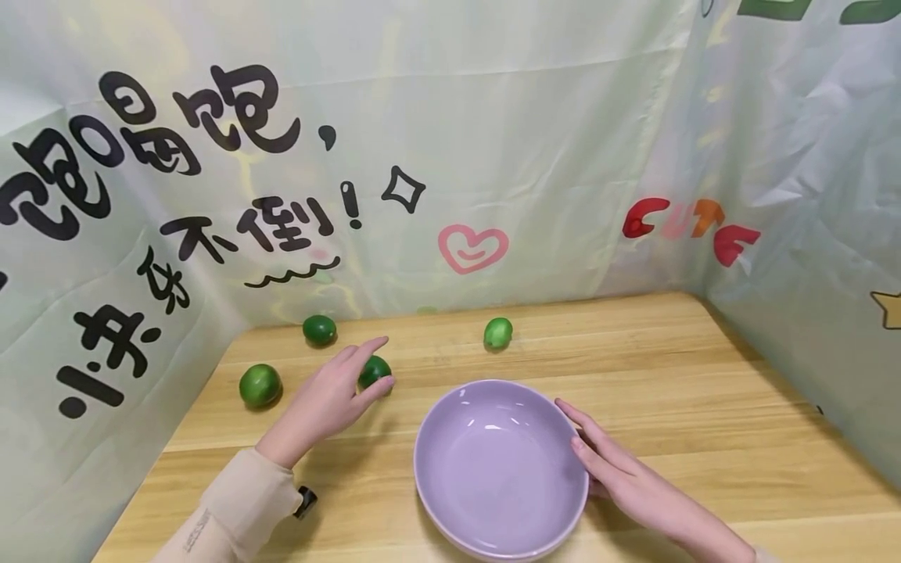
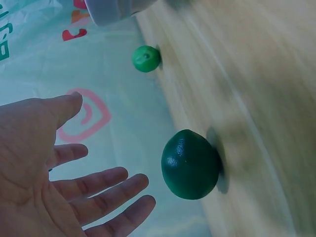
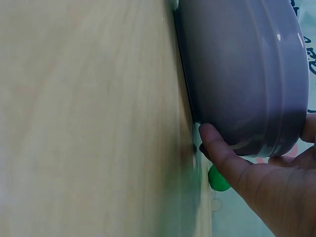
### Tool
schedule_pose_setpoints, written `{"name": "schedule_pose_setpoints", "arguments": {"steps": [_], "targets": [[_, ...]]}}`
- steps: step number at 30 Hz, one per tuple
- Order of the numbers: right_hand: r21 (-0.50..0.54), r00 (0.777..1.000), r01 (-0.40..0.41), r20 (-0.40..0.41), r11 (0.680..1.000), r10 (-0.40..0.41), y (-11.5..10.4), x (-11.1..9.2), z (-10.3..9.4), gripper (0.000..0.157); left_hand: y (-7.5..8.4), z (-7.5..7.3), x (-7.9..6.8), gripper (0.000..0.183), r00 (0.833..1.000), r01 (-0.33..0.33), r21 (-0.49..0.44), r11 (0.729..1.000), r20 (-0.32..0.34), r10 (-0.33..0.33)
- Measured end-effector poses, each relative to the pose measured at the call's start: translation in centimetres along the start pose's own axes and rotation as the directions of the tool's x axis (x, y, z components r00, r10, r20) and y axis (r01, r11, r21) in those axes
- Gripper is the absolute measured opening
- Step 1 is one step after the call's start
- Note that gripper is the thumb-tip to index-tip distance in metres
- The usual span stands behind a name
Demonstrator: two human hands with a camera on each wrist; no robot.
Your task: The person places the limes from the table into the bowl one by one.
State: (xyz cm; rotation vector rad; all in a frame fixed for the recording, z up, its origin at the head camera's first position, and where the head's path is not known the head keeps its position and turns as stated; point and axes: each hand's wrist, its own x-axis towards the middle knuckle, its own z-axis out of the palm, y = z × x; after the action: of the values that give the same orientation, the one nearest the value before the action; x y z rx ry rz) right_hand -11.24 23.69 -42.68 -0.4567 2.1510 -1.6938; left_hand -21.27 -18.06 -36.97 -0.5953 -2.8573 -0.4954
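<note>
My left hand (image 1: 338, 395) reaches over the table with fingers spread and nothing in its grasp. Just beyond its thumb and fingers sits a dark green lime (image 1: 375, 371), partly covered by the hand. In the left wrist view, a gap shows between the fingertips and that lime (image 2: 191, 164). A wide lilac bowl (image 1: 501, 469) stands upright at front centre, its visible inside bare. My right hand (image 1: 619, 473) holds the bowl's right side, its fingers around the outer wall near rim and base, as the right wrist view shows on the bowl (image 3: 237, 74).
A large green lime (image 1: 260, 385) lies left of my left hand, with a dark green one (image 1: 320, 330) behind. A lighter lime (image 1: 498, 333) lies behind the bowl. Printed cloth (image 1: 549, 156) hangs around the wooden table (image 1: 704, 375) at the back and sides.
</note>
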Motion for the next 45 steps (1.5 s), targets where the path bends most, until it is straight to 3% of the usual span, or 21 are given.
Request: {"name": "schedule_pose_setpoints", "arguments": {"steps": [10, 24, 30, 37, 45], "targets": [[0.037, 1.000, -0.010, -0.011, 0.999, 0.010, 0.1, 0.3, 0.3, 0.060, 0.5, 0.6, 2.3, 0.063, 0.999, -0.032, -0.006, 0.999, 0.039, 0.032], [0.128, 0.999, 0.039, 0.010, 0.991, -0.040, 0.7, 0.9, -0.2, 0.054, 1.2, 1.5, 5.0, 0.058, 0.995, -0.037, -0.053, 0.998, 0.091, 0.042], [0.119, 0.997, 0.072, 0.023, 0.990, -0.075, 1.0, 0.8, -0.6, 0.051, 1.9, 1.6, 6.4, 0.060, 0.993, -0.051, -0.052, 0.997, 0.108, 0.057], [0.113, 0.999, 0.029, 0.015, 0.993, -0.031, 0.8, 0.7, -0.6, 0.052, 2.5, 2.2, 7.7, 0.059, 0.990, -0.060, -0.057, 0.997, 0.126, 0.067], [0.130, 0.999, 0.043, 0.020, 0.991, -0.046, 0.9, 0.6, -0.8, 0.051, 2.9, 3.0, 8.9, 0.057, 0.989, -0.063, -0.066, 0.996, 0.133, 0.071]]}}
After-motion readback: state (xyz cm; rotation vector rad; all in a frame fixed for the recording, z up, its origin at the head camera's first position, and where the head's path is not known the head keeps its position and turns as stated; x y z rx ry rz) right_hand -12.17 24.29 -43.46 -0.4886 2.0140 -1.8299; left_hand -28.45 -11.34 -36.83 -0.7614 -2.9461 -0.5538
